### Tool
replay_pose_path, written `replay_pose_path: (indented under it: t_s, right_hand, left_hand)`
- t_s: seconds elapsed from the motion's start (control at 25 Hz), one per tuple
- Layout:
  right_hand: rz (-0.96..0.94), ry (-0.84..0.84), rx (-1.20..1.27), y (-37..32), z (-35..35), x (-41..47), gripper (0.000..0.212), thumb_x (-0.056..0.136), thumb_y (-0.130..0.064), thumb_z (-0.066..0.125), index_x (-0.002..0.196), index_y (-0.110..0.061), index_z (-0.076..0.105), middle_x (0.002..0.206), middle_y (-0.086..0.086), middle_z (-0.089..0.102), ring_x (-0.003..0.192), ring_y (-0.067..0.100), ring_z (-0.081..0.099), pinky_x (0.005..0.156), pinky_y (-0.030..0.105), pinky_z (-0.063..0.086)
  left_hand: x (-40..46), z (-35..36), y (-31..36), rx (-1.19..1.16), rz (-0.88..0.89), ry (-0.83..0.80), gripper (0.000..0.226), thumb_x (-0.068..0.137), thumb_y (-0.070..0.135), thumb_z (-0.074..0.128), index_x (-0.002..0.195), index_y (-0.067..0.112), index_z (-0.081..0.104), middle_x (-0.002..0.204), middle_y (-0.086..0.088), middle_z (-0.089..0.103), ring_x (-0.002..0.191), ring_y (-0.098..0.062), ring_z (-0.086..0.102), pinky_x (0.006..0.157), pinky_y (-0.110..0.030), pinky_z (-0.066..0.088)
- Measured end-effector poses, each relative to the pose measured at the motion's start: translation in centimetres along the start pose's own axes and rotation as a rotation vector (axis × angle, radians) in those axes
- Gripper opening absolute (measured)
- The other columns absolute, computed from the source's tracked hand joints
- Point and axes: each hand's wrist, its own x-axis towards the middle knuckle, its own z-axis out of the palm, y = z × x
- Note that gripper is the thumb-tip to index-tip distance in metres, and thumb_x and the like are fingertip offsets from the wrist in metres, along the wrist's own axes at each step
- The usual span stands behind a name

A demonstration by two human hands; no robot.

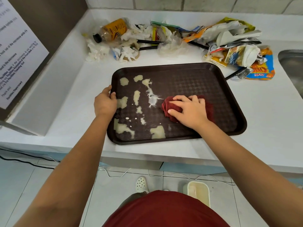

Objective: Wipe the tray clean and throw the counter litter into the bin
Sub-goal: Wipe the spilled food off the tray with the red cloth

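Note:
A dark brown tray (196,76) lies on the white counter (262,128). Its left half carries several pale yellowish smears (136,97) and white streaks. My left hand (105,104) grips the tray's left rim, fingers curled over the edge. My right hand (190,108) presses a bunched dark red cloth (170,107) onto the middle of the tray, fingers spread over it. Behind the tray lies litter: a plastic bottle with an orange label (111,31), crumpled tissues (127,51), wrappers and snack bags (237,51). A cream bin (198,192) stands on the floor below.
A steel sink (293,69) is set into the counter at the right edge. A grey panel with a printed notice (14,51) stands at the left. Black straws (149,41) lie among the litter. Cables run along the tiled floor under the counter.

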Motion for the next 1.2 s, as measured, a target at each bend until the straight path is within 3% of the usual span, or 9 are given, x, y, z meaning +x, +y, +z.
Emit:
replay_pose_path:
  t_s: [0.2, 0.36, 0.52, 0.64, 0.76, 0.96, 1.04, 1.2]
  right_hand:
    - [-0.332, -0.147, 0.052, -5.7, 0.6, 0.3, 0.036, 0.091, -0.055, 0.040, 0.120, -0.044, 0.056, 0.138, -0.023, 0.039, 0.121, 0.022, 0.031, 0.096, 0.037, 0.019]
    - [-0.518, -0.253, 0.075, -4.8, 0.3, -0.4, 0.032, 0.089, -0.052, 0.047, 0.111, -0.036, 0.065, 0.139, -0.022, 0.036, 0.128, 0.020, 0.021, 0.103, 0.037, 0.009]
    - [-0.480, -0.279, 0.123, -2.2, -0.4, -0.7, 0.030, 0.082, -0.050, 0.053, 0.094, -0.030, 0.073, 0.133, -0.025, 0.041, 0.129, 0.015, 0.020, 0.105, 0.034, 0.005]
    - [-0.389, -0.208, 0.159, -0.3, -0.6, -1.1, 0.039, 0.073, -0.054, 0.045, 0.083, -0.030, 0.074, 0.126, -0.027, 0.046, 0.129, 0.016, 0.025, 0.105, 0.035, 0.006]
    - [-0.352, -0.113, 0.102, 0.4, 0.0, -1.7, 0.056, 0.072, -0.067, 0.031, 0.086, -0.033, 0.073, 0.127, -0.026, 0.046, 0.128, 0.018, 0.027, 0.102, 0.035, 0.009]
    - [-0.209, -0.004, 0.083, -1.5, 0.8, -1.7, 0.054, 0.078, -0.065, 0.030, 0.097, -0.035, 0.070, 0.126, -0.023, 0.048, 0.122, 0.020, 0.032, 0.097, 0.038, 0.016]
    - [-0.179, -0.026, 0.085, -3.0, 0.8, -0.9, 0.042, 0.085, -0.062, 0.038, 0.102, -0.037, 0.068, 0.127, -0.021, 0.046, 0.121, 0.021, 0.032, 0.097, 0.040, 0.017]
    - [-0.448, -0.178, 0.073, -5.9, 0.7, -0.6, 0.033, 0.089, -0.054, 0.044, 0.106, -0.038, 0.067, 0.133, -0.018, 0.041, 0.122, 0.021, 0.028, 0.101, 0.040, 0.015]
  left_hand:
    - [0.1, -0.1, -0.2, -0.014, -0.008, -0.007, 0.041, 0.096, 0.022, 0.043, 0.136, 0.017, 0.047, 0.111, -0.016, 0.066, 0.110, -0.029, 0.058, 0.101, -0.033, 0.042]
    - [-0.1, -0.2, -0.2, -0.033, -0.009, -0.004, 0.040, 0.095, 0.022, 0.044, 0.135, 0.017, 0.048, 0.106, -0.016, 0.067, 0.107, -0.028, 0.059, 0.100, -0.033, 0.044]
    - [-0.1, -0.5, -0.1, -0.021, -0.019, -0.012, 0.040, 0.095, 0.025, 0.045, 0.135, 0.019, 0.049, 0.110, -0.012, 0.066, 0.109, -0.026, 0.058, 0.098, -0.033, 0.044]
    - [-0.4, -0.8, 0.1, -0.023, -0.017, 0.001, 0.039, 0.094, 0.026, 0.047, 0.133, 0.020, 0.051, 0.093, -0.007, 0.065, 0.102, -0.025, 0.060, 0.091, -0.028, 0.043]
    - [-1.1, -1.3, 0.8, 0.119, -0.007, -0.019, 0.041, 0.095, 0.027, 0.042, 0.136, 0.023, 0.046, 0.081, -0.002, 0.060, 0.099, -0.025, 0.060, 0.087, -0.030, 0.044]
    - [-4.6, -1.9, -0.2, 0.175, 0.001, -0.055, 0.046, 0.098, 0.022, 0.033, 0.143, 0.026, 0.036, 0.116, -0.011, 0.064, 0.110, -0.031, 0.056, 0.091, -0.034, 0.041]
    - [-4.9, -1.7, -0.5, 0.207, 0.022, -0.022, 0.045, 0.098, 0.023, 0.033, 0.143, 0.026, 0.035, 0.117, -0.012, 0.064, 0.109, -0.032, 0.056, 0.087, -0.034, 0.042]
    - [-4.5, -1.6, -0.4, 0.222, 0.028, -0.013, 0.045, 0.098, 0.023, 0.034, 0.142, 0.026, 0.036, 0.111, -0.012, 0.066, 0.104, -0.032, 0.059, 0.084, -0.036, 0.046]
